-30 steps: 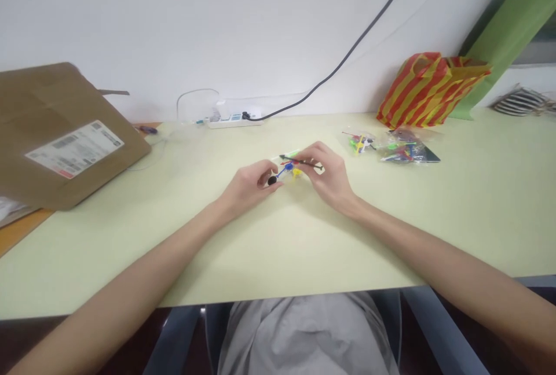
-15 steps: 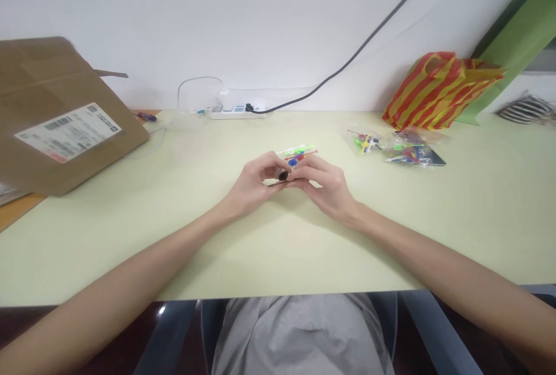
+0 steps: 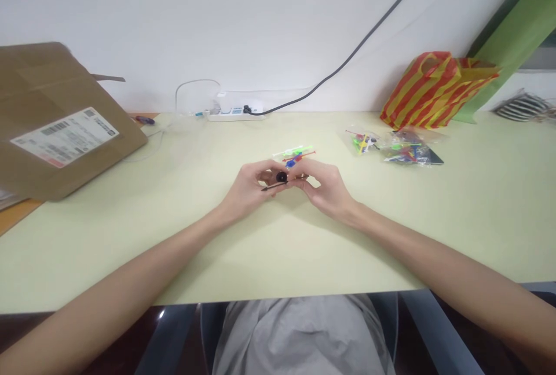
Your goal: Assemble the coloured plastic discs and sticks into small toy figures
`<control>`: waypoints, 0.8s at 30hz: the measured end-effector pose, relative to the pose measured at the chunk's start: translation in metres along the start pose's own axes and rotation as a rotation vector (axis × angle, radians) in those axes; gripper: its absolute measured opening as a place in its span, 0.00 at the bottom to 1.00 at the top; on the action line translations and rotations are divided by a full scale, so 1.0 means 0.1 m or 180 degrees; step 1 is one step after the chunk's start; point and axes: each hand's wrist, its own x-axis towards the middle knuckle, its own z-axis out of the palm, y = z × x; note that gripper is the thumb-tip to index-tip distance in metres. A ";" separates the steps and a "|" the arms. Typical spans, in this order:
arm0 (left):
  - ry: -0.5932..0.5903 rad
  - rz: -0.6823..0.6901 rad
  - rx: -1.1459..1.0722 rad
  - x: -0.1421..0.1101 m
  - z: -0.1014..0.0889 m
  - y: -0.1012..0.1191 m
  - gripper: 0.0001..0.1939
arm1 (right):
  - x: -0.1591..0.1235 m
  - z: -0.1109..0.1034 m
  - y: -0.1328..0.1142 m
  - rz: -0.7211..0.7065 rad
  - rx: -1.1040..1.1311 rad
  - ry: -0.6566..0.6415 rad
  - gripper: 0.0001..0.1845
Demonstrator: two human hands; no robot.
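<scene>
Gripping beyond the near edge of the table (image 3: 286,259), my right hand (image 3: 326,188) pinches the black arrow (image 3: 274,186), left hand (image 3: 247,187) the black disc (image 3: 282,177); arrow seems light, stiff: hold mid-shaft.

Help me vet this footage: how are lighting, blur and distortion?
Head view: diffuse light, soft shadows on the table beneath left hand and right hand; print on the box label unreadably soft; forearms stretched toward lower corners, suggesting lens distortion.
</scene>
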 end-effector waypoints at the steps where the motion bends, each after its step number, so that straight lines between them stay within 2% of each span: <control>1: -0.0020 0.0043 0.0061 0.00 -0.01 0.01 0.16 | 0.00 0.00 0.00 0.0008 0.0026 -0.0020 0.06; 8: -0.0031 0.0193 0.0409 -0.01 -0.02 0.03 0.12 | -0.01 0.03 0.01 -0.0110 0.0083 0.0099 0.06; 13: 0.0174 0.0208 0.0374 -0.01 0.00 -0.03 0.15 | 0.00 0.02 0.01 -0.0178 0.0065 0.0009 0.07; 16: 0.0261 0.0496 0.0624 -0.03 -0.02 -0.06 0.14 | 0.00 0.01 0.01 -0.0182 0.0010 -0.0129 0.08; 19: 0.0240 0.0819 0.0980 -0.04 -0.05 -0.07 0.12 | -0.01 0.01 0.01 -0.0190 0.0017 -0.0101 0.07; 22: 0.0150 0.0979 0.1178 -0.05 -0.07 -0.07 0.16 | -0.01 0.02 0.02 -0.0018 0.0091 -0.0057 0.03; 24: 0.0023 0.1017 0.1251 -0.05 -0.06 -0.07 0.18 | -0.02 0.03 0.04 0.0101 0.0058 -0.0002 0.04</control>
